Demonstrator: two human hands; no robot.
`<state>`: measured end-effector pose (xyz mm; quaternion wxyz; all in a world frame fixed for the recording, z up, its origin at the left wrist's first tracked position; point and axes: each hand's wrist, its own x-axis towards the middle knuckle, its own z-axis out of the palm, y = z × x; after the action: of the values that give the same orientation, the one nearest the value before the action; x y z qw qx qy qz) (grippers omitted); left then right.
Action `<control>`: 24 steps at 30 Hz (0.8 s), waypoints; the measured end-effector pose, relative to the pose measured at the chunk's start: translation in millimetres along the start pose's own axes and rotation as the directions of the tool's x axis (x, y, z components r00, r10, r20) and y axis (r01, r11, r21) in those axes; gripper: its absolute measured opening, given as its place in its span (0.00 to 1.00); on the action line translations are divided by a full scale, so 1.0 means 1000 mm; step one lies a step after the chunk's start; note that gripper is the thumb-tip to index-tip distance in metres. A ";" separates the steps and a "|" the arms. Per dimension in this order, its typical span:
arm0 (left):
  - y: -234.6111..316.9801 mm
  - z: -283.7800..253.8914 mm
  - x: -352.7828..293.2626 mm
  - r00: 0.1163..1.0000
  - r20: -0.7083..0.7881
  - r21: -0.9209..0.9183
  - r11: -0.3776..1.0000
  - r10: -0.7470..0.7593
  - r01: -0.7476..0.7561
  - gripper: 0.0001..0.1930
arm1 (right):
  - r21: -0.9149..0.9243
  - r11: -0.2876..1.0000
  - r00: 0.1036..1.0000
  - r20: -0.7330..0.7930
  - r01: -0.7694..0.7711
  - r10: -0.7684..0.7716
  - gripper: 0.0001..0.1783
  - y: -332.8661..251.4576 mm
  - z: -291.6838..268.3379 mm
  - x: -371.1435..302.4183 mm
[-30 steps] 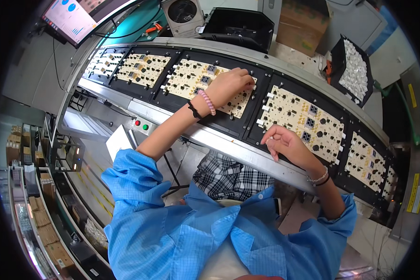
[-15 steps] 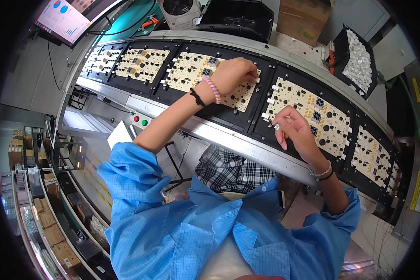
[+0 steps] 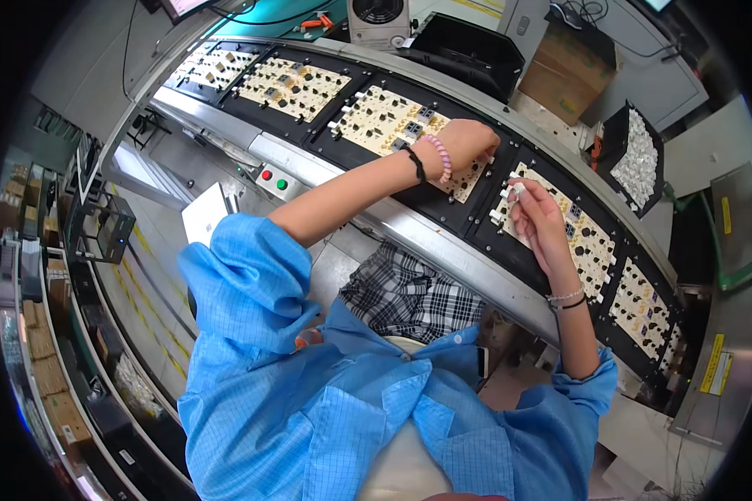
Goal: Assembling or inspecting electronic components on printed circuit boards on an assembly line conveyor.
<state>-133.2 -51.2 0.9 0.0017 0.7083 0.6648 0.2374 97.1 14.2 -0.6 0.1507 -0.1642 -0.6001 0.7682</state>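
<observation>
My left hand (image 3: 466, 147) reaches over the right end of a cream circuit board (image 3: 378, 114) in a black carrier frame. Its fingers are curled down at the board's right edge, and whatever lies between their tips is hidden. A small white plastic connector (image 3: 519, 189) is pinched between the thumb and fingers of my right hand (image 3: 540, 219), palm turned partly up. That hand hovers over the left part of the neighbouring cream board (image 3: 589, 253). White connectors (image 3: 498, 216) stand along this board's left edge, just beside the hand.
More populated boards (image 3: 294, 88) lie along the metal-edged line (image 3: 409, 236). Beyond it stand a black bin of white parts (image 3: 637, 159), a cardboard box (image 3: 566, 71), an empty-looking black tray (image 3: 459, 54) and a fan unit (image 3: 378, 25). A red-and-green button box (image 3: 275, 180) sits on the near side.
The whole view has shifted. My right hand has risen toward the left edge of its board with the white connector. My left hand stays at the right edge of the same board.
</observation>
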 end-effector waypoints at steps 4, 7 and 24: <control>0.002 -0.007 -0.005 1.000 0.007 -0.019 1.000 -0.013 0.013 0.03 | -0.219 0.975 0.996 -0.080 0.026 -0.045 0.15 -0.016 0.005 0.024; -0.007 -0.009 -0.018 1.000 -0.010 -0.043 0.999 0.014 -0.014 0.15 | -0.585 0.795 0.967 -0.070 0.158 -0.244 0.11 -0.005 0.000 0.041; 0.019 -0.026 -0.145 0.857 -0.436 -0.295 0.943 -0.274 0.151 0.12 | -0.992 -0.024 0.937 0.121 0.120 -0.329 0.09 -0.011 0.049 0.053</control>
<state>-124.8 -198.2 -18.9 -0.0442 0.5447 0.6845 0.4825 28.5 -3.3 17.6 0.1592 -0.1797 -0.9676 0.0786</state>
